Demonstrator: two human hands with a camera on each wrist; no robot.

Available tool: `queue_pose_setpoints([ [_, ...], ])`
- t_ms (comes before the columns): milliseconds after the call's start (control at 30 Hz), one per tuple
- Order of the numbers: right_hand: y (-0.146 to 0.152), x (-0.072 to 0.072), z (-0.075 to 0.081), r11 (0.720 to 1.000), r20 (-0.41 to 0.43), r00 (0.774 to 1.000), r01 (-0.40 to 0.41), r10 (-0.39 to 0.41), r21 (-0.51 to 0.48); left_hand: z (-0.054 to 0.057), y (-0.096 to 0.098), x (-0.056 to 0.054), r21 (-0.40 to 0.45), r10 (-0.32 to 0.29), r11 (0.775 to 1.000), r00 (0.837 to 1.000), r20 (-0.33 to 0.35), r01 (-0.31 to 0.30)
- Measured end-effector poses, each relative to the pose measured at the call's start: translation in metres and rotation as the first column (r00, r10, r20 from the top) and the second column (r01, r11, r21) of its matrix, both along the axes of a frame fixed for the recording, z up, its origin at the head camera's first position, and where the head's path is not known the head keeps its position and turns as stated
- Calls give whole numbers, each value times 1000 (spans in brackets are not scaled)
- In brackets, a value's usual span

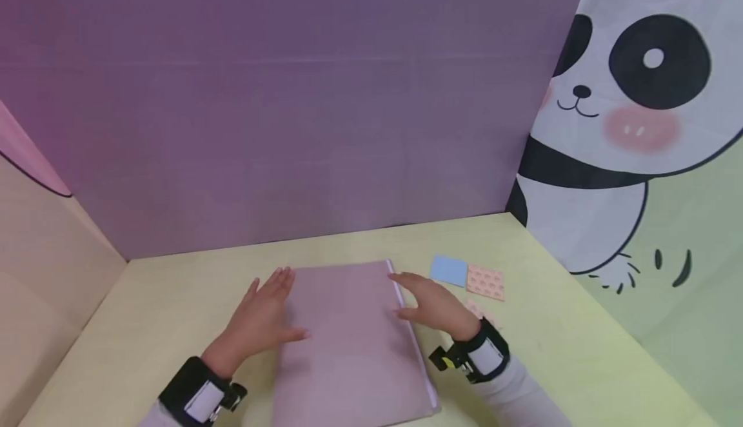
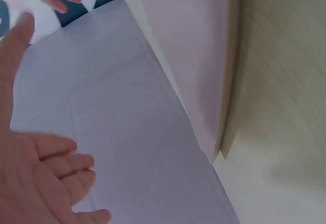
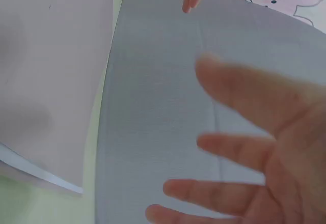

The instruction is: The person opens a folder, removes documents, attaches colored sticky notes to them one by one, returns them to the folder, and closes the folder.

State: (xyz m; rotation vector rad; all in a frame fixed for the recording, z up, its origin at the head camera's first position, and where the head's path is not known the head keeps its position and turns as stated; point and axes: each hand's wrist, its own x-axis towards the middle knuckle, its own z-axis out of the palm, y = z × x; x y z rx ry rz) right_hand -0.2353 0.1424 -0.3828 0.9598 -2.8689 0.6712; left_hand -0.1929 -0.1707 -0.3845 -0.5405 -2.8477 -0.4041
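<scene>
My left hand [image 1: 261, 314] and right hand [image 1: 438, 304] hover at either side of a large mauve folder [image 1: 354, 349], both spread wide with thumbs held apart from the fingers and nothing in their grasp. The folder lies flat on the pale wood-grain table [image 1: 191, 298], right in front of me, its lower part running to the bottom of the head view. A whitish strip shows along its right edge. My left thumb reaches over the left side of the cover, and my right fingertips are above the right edge (soft shadows fall on the cover near each hand).

Beyond my right hand, a light blue square [image 1: 449, 271] lies just beside a pink patterned square [image 1: 485, 282]; another pink patterned piece [image 1: 483, 313] is partly hidden by my right wrist. A purple backdrop [image 1: 290, 124] stands behind the table, with a panda print [image 1: 609, 143] on the right.
</scene>
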Motion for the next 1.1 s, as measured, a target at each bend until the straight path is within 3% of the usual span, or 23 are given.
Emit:
queue_pose_setpoints([
  [67,2,-4,-3,993,32,999,46,-43,-110,1,-1,1,121,47,991,997,59,-54],
  [133,5,-8,-7,974,92,992,102,-84,-203,2,-3,3,247,79,962,987,143,-113],
  [233,15,-13,-14,948,183,977,156,-108,-278,1,-8,6,399,89,894,955,284,-202],
  [400,34,-17,-26,938,320,943,187,-89,-293,-4,-14,13,547,45,784,906,422,-294],
  [533,44,-17,-31,918,457,889,209,-35,-336,-12,-18,19,616,15,696,864,503,-370],
  [700,53,-15,-37,867,609,784,214,122,-449,-27,-21,26,648,-22,617,813,582,-447],
  [800,55,-13,-40,853,670,723,234,168,-467,-35,-22,31,684,-78,565,796,601,-461],
  [867,54,-12,-42,849,695,699,255,169,-463,-38,-21,34,709,-116,532,789,603,-464],
  [967,52,-10,-43,850,702,694,265,160,-456,-42,-19,36,734,-163,509,786,596,-451],
  [1100,48,-8,-46,848,705,689,264,167,-459,-43,-13,36,727,-142,508,787,600,-462],
])
